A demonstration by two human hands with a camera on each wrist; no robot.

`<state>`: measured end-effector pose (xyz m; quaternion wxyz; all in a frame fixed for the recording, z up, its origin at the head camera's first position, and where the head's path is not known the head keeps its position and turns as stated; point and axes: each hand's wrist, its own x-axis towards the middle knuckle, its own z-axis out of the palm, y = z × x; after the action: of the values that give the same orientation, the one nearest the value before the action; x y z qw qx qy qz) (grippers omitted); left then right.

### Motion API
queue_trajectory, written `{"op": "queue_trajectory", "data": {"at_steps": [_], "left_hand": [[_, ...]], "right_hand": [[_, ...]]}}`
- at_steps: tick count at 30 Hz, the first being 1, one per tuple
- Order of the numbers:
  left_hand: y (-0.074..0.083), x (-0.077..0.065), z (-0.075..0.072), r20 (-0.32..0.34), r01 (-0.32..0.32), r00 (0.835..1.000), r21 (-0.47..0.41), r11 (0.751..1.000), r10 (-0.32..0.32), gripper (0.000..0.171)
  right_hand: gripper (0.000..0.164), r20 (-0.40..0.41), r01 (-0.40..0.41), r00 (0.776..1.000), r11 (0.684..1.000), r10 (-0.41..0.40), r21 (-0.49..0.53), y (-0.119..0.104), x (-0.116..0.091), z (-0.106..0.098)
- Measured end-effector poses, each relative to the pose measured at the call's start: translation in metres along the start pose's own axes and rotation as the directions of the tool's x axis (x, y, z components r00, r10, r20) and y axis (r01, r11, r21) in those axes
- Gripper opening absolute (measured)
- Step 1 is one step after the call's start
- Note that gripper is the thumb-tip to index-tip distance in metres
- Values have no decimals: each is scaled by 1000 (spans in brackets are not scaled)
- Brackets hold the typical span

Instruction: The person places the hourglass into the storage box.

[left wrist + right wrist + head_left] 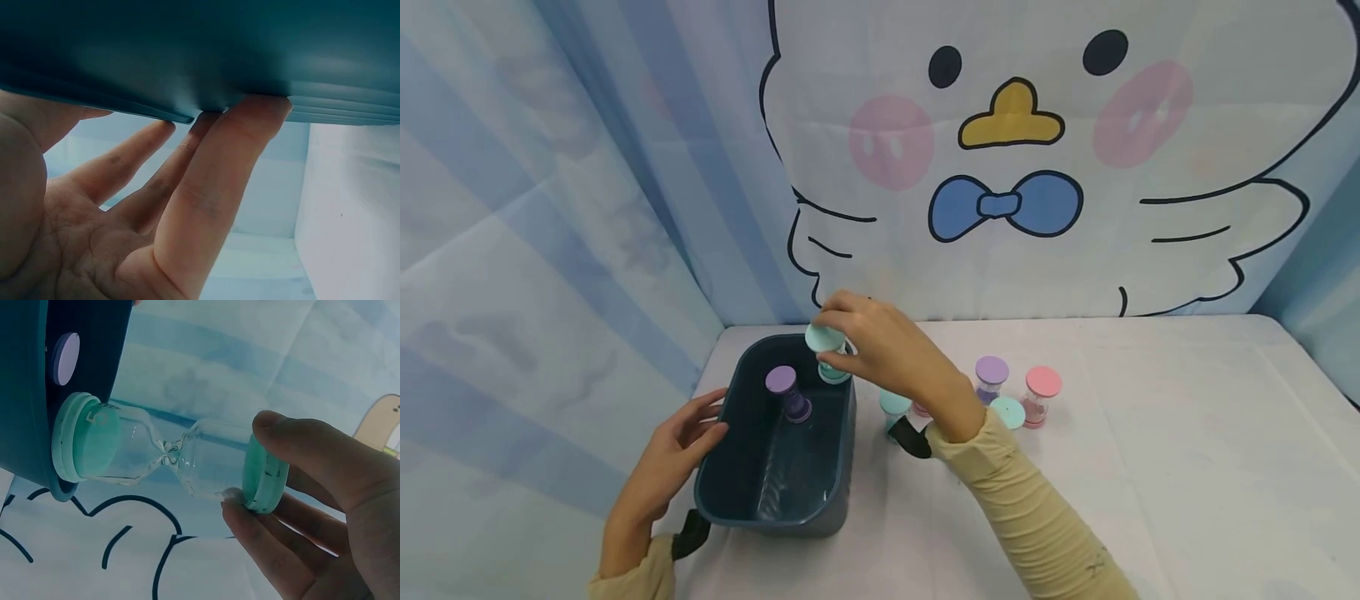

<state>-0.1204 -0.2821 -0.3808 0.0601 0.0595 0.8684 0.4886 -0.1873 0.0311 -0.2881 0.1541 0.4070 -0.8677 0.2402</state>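
Note:
My right hand [880, 346] pinches a teal-capped hourglass [169, 450] by one end cap, thumb on one side and fingers on the other. Its clear glass narrows at the middle, and teal sand shows in the end away from the hand. That end overlaps the rim at the far right corner of a dark blue bin [775, 492]. Inside the bin a purple hourglass [788, 392] stands upright. My left hand [673, 450] touches the bin's left side near the rim; in the left wrist view its fingers [206, 187] stretch against the wall.
Several more hourglasses stand right of the bin: a teal one [894, 403], a purple one [992, 371], a pink one [1043, 383] and another teal one [1007, 412]. The right forearm partly covers this group. A printed curtain [1000, 275] hangs behind the white table [1187, 467].

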Motion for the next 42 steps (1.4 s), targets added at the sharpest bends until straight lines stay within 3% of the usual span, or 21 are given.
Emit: {"op": "queue_trajectory", "data": {"at_steps": [21,35,42], "left_hand": [[0,0,-1,-16,-3,1000,29,1000,4,57],[-3,-2,0,-8,7,1000,-5,1000,-7,58],[-1,-1,-1,-10,-17,1000,13,1000,17,57]], "right_hand": [[37,56,-51,997,997,47,64,4,4,21],[35,115,-87,990,994,78,73,13,6,42],[32,124,-84,989,995,76,61,16,6,51]]}}
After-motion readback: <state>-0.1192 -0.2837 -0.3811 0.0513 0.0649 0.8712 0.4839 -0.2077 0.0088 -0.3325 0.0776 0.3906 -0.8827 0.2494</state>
